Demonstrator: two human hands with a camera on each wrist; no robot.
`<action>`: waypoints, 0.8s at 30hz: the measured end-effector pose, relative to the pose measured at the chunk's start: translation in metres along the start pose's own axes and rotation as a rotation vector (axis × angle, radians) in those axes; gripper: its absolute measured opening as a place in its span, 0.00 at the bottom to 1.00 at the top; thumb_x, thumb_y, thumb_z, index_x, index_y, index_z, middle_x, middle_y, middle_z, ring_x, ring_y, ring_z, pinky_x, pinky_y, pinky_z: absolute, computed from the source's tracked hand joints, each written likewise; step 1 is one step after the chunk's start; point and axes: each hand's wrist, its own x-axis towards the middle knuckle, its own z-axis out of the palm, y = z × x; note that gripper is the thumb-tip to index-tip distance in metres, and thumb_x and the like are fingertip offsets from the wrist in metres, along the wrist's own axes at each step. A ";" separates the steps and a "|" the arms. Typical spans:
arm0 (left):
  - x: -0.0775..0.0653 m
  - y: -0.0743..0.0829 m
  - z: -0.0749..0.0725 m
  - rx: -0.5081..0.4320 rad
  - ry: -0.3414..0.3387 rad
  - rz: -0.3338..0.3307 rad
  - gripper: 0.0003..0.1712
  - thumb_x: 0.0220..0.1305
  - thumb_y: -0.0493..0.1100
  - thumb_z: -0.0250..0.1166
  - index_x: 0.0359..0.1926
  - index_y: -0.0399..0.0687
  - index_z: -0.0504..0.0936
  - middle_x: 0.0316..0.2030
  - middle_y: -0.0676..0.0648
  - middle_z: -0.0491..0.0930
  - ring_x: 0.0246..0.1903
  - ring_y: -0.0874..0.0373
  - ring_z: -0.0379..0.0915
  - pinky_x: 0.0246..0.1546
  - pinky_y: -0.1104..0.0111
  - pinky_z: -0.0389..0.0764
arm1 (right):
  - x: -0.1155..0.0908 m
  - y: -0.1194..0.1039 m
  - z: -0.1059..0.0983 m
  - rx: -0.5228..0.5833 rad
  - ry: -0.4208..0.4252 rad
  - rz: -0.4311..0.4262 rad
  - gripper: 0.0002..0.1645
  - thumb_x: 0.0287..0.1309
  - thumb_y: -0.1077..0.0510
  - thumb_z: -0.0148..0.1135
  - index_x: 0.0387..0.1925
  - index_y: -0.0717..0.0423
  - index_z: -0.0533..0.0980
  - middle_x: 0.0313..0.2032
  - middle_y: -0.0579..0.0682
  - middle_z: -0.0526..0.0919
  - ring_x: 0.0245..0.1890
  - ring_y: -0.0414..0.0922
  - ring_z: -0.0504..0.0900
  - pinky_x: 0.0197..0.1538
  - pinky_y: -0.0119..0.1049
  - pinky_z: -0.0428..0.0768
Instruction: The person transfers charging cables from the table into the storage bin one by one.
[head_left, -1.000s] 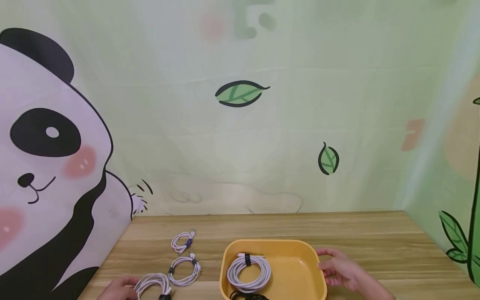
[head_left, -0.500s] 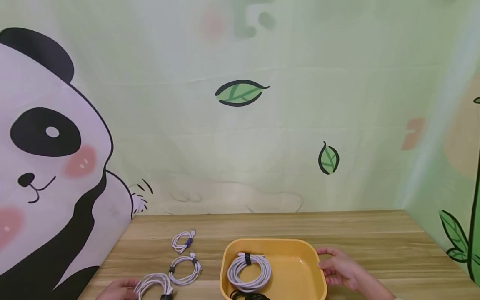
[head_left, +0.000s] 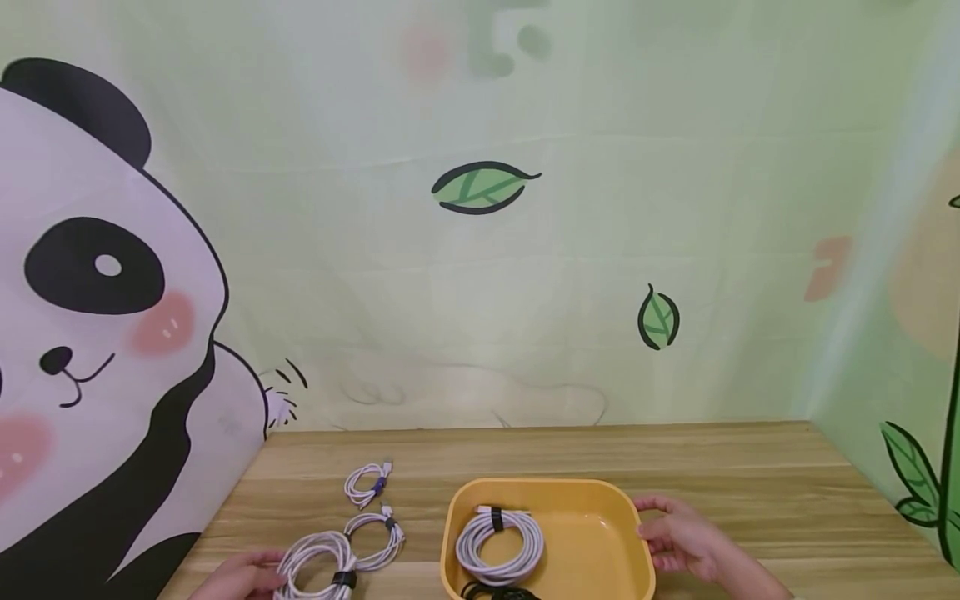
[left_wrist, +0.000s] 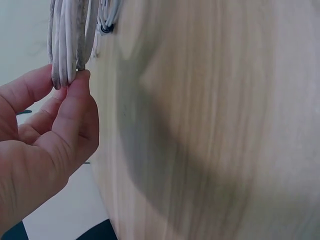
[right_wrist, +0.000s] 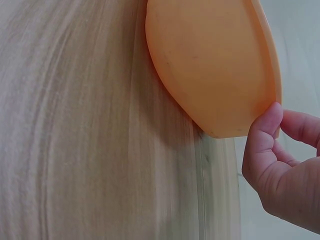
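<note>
My left hand (head_left: 238,577) pinches a thick coil of white cable (head_left: 343,552) by its left side, above the table at the front left. A black strap (head_left: 345,578) binds the coil. In the left wrist view, thumb and fingers squeeze the lower end of the cable loops (left_wrist: 65,47). My right hand (head_left: 686,540) holds the right rim of a yellow plastic bin (head_left: 592,546), thumb on the inner side in the right wrist view. Inside the bin, at its left, lie another coiled white cable (head_left: 532,546) and a black cable (head_left: 501,593), partly cut off by the frame.
Two thinner coiled white cables lie on the wooden table (head_left: 765,483): one with a blue tie (head_left: 378,483) farther back, one with dark ties (head_left: 390,524) just beyond the held coil. A printed panda backdrop (head_left: 525,292) stands behind the table.
The coil in my left hand has risen and shifted slightly away from me, now overlapping the nearer thin cable in the head view. My right hand and the bin have stayed in place.
</note>
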 end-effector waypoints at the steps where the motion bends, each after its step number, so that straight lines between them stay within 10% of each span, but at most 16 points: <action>1: 0.000 0.001 0.001 -0.006 -0.003 0.000 0.30 0.56 0.33 0.54 0.52 0.13 0.54 0.31 0.51 0.78 0.32 0.61 0.76 0.35 0.71 0.78 | 0.000 0.000 0.000 0.000 -0.001 0.000 0.34 0.49 0.64 0.54 0.57 0.69 0.53 0.19 0.45 0.75 0.18 0.35 0.73 0.22 0.25 0.76; 24: 0.009 0.024 0.024 -0.157 -0.016 0.079 0.32 0.56 0.33 0.55 0.55 0.15 0.53 0.36 0.48 0.76 0.37 0.59 0.74 0.41 0.67 0.79 | 0.000 0.000 -0.001 -0.014 -0.001 0.001 0.36 0.49 0.64 0.55 0.57 0.69 0.52 0.19 0.45 0.75 0.18 0.35 0.73 0.22 0.24 0.76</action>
